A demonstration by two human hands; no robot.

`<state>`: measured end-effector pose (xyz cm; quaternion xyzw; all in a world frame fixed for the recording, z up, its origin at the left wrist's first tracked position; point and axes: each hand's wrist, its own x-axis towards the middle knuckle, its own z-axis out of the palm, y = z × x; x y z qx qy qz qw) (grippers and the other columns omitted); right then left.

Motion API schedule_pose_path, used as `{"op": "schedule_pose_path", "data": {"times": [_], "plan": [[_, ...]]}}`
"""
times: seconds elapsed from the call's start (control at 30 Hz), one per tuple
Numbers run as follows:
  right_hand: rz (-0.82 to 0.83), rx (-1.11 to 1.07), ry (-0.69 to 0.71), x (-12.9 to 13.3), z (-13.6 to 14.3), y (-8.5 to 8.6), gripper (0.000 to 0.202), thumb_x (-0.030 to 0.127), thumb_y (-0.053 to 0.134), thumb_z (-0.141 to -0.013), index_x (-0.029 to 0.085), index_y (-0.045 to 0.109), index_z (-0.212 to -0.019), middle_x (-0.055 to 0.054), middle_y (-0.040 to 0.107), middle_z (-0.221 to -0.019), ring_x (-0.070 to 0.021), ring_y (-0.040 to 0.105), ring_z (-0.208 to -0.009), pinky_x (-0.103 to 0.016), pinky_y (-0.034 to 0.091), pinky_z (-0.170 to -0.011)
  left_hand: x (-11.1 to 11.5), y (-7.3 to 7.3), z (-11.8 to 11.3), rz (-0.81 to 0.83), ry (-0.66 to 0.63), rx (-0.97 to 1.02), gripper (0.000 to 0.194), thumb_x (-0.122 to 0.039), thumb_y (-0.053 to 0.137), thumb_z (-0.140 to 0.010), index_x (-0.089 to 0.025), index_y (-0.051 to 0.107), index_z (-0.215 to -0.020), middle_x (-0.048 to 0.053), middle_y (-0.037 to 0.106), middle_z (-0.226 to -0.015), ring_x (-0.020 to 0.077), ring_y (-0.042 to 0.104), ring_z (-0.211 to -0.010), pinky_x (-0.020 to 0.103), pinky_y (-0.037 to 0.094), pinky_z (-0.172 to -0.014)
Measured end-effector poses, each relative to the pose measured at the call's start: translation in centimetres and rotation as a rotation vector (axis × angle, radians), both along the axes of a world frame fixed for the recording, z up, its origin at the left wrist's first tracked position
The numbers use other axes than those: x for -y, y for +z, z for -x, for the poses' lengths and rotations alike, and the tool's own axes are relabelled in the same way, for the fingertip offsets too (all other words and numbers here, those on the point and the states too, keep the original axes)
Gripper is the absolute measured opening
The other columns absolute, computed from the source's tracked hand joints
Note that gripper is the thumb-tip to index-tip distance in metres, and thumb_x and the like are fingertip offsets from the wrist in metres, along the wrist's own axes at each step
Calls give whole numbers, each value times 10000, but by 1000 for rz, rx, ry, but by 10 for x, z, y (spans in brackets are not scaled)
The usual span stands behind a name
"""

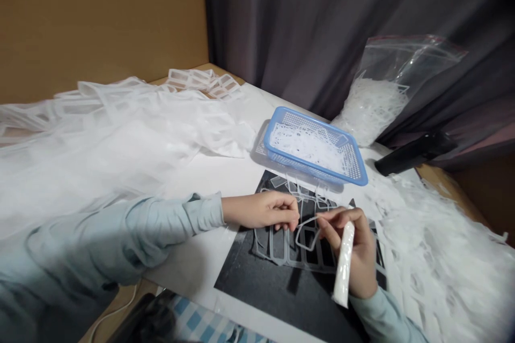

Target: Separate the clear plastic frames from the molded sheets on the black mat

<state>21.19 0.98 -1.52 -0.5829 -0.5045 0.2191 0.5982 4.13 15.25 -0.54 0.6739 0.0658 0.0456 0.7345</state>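
My left hand (pixel 277 210) is closed, with its fingertips at one corner of a thin translucent plastic frame (pixel 306 248). Thumb and fingers of my right hand (pixel 354 246) pinch the other side of that frame. A white stick-like tool in a clear, shiny wrap (pixel 344 270) also sits in the right hand, pointing down along the palm. Under both hands lies a translucent sheet of joined rectangular frames (pixel 300 265) on a black mat (pixel 257 284). Several loose frame pieces (pixel 300 187) lie at the mat's far edge.
Beyond the mat stands a blue basket (pixel 317 167) holding white cut pieces. Behind it leans a clear zip bag (pixel 372 110) of similar pieces. A black cylindrical object (pixel 410 154) lies at right. White plastic heaps (pixel 450 257) flank the mat, with frame sheets (pixel 112 139) at left.
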Motion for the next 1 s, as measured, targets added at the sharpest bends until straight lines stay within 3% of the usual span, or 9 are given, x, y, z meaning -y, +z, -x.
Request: {"op": "schedule_pose_path", "data": {"times": [0.23, 0.43, 0.53, 0.6, 0.7, 0.8, 1.0], "plan": [[-53, -28, -126, -2, -6, -1, 299, 207, 738, -819, 212, 443, -772, -7, 688, -844, -107, 606, -587, -250, 493, -563, 1, 2, 4, 39, -119, -4, 356, -500, 558, -938, -169, 511, -816, -6, 583, -820, 92, 593, -715, 249, 474, -719], [-128, -14, -262, -6, -21, 0, 312, 223, 759, -802, 212, 449, -767, 10, 666, -842, -103, 579, -592, -265, 482, -600, 9, -5, 5, 54, -198, -21, 396, -538, 569, -921, -167, 502, -799, 0, 610, -774, 96, 606, -661, 258, 493, -690], [-71, 8, -200, -4, -22, -1, 300, 228, 747, -818, 220, 449, -783, -8, 676, -858, -128, 604, -650, -271, 479, -606, 8, -7, 4, 66, -129, -13, 330, -495, 570, -934, -177, 507, -873, -34, 561, -689, 86, 559, -568, 232, 489, -583], [-31, 28, -158, -2, -20, -2, 290, 225, 740, -827, 223, 452, -792, -23, 683, -885, -146, 623, -704, -285, 482, -636, 5, -6, 3, 48, -50, 6, 242, -390, 631, -916, -188, 537, -1011, -18, 603, -838, 53, 524, -568, 191, 466, -549], [-11, 35, -115, 1, -15, -4, 288, 218, 734, -835, 226, 448, -799, -28, 689, -888, -161, 636, -749, -302, 478, -672, 3, -4, 3, -37, 90, 41, 349, -258, 671, -884, -235, 530, -1203, 37, 573, -1223, 0, 471, -571, 152, 433, -522], [-22, 23, -86, 1, -11, -3, 285, 210, 730, -837, 225, 449, -796, -28, 695, -874, -164, 641, -744, -298, 477, -657, 4, -3, 2, -48, 182, 33, 373, -279, 672, -876, -215, 516, -1209, 67, 555, -1275, -1, 436, -545, 161, 459, -491], [-34, 5, -58, 0, -3, 0, 294, 210, 742, -825, 224, 451, -781, -22, 705, -853, -160, 646, -727, -296, 490, -656, 6, -4, 1, 131, 103, 5, 416, -401, 650, -897, -179, 479, -1205, 111, 616, -1194, -7, 494, -450, 181, 492, -455]]}}
